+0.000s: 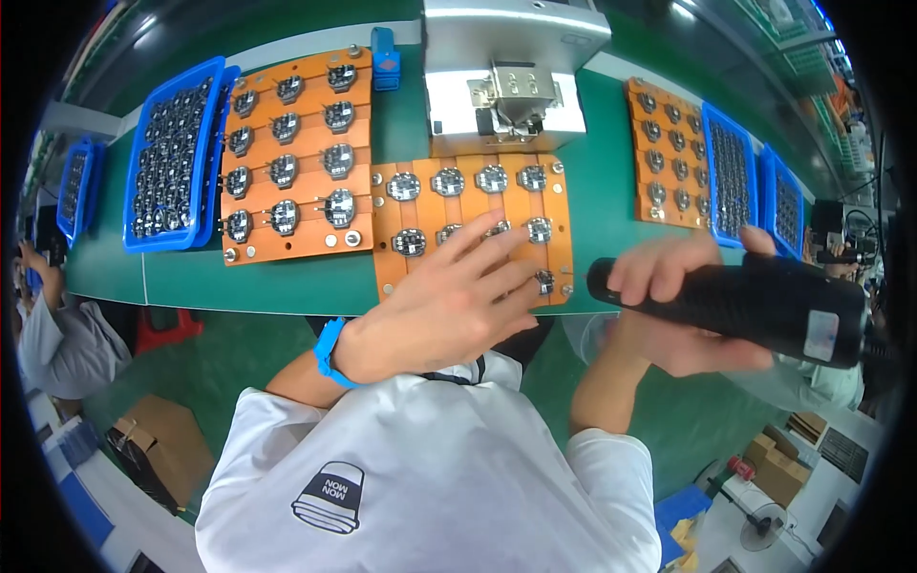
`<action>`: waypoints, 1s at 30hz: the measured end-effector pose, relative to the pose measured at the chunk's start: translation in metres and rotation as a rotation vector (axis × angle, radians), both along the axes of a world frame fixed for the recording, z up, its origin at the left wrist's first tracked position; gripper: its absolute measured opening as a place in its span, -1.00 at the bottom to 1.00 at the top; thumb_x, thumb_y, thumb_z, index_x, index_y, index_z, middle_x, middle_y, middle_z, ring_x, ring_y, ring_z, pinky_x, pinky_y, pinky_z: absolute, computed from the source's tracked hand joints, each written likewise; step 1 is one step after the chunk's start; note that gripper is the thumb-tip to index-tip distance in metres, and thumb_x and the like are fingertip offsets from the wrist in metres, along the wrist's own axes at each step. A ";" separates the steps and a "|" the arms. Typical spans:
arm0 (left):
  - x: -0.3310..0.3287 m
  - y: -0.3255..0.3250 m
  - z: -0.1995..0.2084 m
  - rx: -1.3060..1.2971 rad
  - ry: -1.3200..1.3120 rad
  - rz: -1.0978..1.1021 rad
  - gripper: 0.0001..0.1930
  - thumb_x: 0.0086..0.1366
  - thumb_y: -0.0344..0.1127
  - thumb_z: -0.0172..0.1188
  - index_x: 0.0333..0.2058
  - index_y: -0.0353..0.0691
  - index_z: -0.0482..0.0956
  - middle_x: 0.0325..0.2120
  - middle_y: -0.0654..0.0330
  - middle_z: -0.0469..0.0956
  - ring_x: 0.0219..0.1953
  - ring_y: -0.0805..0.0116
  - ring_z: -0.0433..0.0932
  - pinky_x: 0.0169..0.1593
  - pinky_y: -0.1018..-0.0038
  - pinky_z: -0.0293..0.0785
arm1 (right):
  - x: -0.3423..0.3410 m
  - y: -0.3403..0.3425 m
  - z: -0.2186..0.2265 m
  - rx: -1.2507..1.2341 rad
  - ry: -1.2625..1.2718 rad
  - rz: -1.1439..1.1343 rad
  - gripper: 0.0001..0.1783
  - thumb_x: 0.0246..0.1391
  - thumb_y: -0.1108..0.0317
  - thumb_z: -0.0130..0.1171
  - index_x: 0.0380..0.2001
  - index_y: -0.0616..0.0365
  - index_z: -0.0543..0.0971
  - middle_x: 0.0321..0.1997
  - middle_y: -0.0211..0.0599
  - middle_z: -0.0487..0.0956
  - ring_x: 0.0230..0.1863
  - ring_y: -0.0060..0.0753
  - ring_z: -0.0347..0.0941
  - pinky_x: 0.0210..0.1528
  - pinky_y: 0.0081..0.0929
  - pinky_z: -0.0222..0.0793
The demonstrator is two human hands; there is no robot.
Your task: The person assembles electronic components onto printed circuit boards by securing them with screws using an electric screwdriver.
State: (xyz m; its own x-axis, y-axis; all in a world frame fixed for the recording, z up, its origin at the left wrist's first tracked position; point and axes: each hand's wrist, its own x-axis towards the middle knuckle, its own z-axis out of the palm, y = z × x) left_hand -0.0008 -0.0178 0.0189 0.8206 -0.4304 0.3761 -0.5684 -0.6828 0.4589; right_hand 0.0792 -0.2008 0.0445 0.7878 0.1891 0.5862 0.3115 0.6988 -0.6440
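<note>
The left hand (458, 301), wearing a blue wristband (330, 351), lies palm down with its fingers spread over the near part of the middle orange fixture board (554, 201), hiding several of its round black-and-silver modules; whether every fingertip touches the board cannot be told. The right hand (688, 296) is clamped around a black handheld power screwdriver (755, 301), held roughly level to the right of that board, its narrow end pointing left toward the board's near right corner. The two hands are apart. The middle board sits at the near edge of the green table (210, 277), with modules in rows across it, a full row of four at its far side. Just beyond it stands a silver metal machine (506, 38) with a bracket on its front. Left of the middle board lies a larger-looking orange board (310, 143) bearing four rows of three modules, and left of that a blue tray (130, 210) packed with more modules. A small blue object (386, 62) lies between the left board and the machine. On the right, farther off, are another orange board with modules (641, 177) and, beside it, a filled blue bin (708, 153).
</note>
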 end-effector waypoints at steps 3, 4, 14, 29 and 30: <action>-0.003 -0.007 -0.003 0.036 0.014 -0.010 -0.68 0.05 -0.18 0.38 -0.23 -0.20 0.66 -0.12 0.20 0.58 0.16 0.12 0.41 0.30 0.07 0.19 | 0.001 -0.002 -0.011 -0.066 -0.031 -0.007 0.07 0.05 -0.57 -0.25 0.31 0.11 0.00 -0.49 -0.18 0.38 -0.64 -0.32 0.33 -0.56 -0.33 0.39; -0.002 -0.008 -0.003 0.037 0.017 -0.019 -0.68 0.05 -0.18 0.38 -0.23 -0.20 0.66 -0.12 0.20 0.58 0.16 0.12 0.41 0.30 0.07 0.19 | 0.000 -0.004 -0.011 -0.067 -0.028 0.020 0.09 0.03 -0.59 -0.25 0.31 0.11 -0.01 -0.48 -0.18 0.38 -0.62 -0.31 0.35 -0.53 -0.30 0.41; -0.004 -0.009 -0.004 0.031 0.041 -0.005 -0.68 0.05 -0.18 0.38 -0.23 -0.20 0.68 -0.12 0.20 0.60 0.17 0.11 0.41 0.30 0.07 0.20 | 0.001 -0.003 -0.029 -0.119 -0.060 0.001 0.08 -0.02 -0.62 -0.27 0.27 0.07 0.04 -0.50 -0.25 0.39 -0.63 -0.35 0.37 -0.55 -0.37 0.43; -0.001 -0.008 -0.001 0.025 0.041 -0.012 -0.70 0.04 -0.21 0.38 -0.26 -0.23 0.68 -0.13 0.17 0.59 0.16 0.11 0.42 0.31 0.06 0.19 | -0.004 0.002 -0.026 -0.266 -0.075 -0.114 0.07 0.00 -0.58 -0.19 0.26 0.13 0.05 -0.53 -0.26 0.39 -0.67 -0.37 0.35 -0.61 -0.39 0.42; 0.000 -0.007 -0.002 0.028 0.036 -0.013 -0.70 0.04 -0.21 0.38 -0.26 -0.23 0.67 -0.12 0.17 0.59 0.16 0.11 0.42 0.31 0.05 0.19 | 0.001 0.005 -0.024 -0.201 -0.113 0.024 0.12 0.01 -0.59 -0.23 0.30 0.17 -0.01 -0.54 -0.26 0.39 -0.68 -0.36 0.34 -0.63 -0.40 0.39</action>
State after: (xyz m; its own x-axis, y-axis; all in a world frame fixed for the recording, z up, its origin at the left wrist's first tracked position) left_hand -0.0011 -0.0249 0.0173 0.8279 -0.4508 0.3338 -0.5605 -0.6887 0.4600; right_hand 0.0807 -0.1959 0.0208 0.7133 0.3291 0.6188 0.3741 0.5680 -0.7332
